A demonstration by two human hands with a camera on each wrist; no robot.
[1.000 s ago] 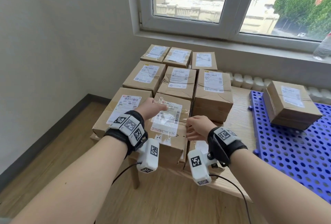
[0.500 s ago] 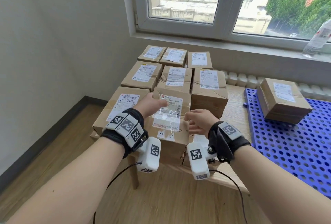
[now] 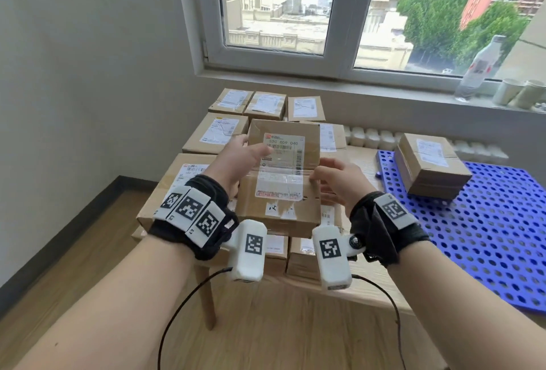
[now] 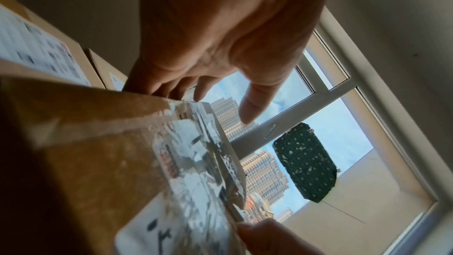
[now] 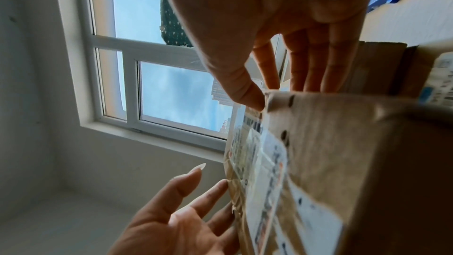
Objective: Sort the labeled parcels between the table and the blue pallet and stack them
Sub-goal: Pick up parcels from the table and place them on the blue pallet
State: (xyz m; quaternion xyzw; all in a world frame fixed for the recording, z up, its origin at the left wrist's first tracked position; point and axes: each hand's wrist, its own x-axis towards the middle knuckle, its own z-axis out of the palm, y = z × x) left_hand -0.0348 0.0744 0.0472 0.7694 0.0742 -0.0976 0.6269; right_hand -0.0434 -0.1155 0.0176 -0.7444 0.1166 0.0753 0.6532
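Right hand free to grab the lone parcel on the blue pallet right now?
Probably not: the right hand and left hand both grip the lifted parcel. The path to the pallet parcel on the blue pallet looks unobstructed.

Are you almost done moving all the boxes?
Not nearly. One parcel already sits on the blue pallet. The left hand and right hand hold a labeled parcel lifted above the table. Many parcels, like the back row, still wait there.
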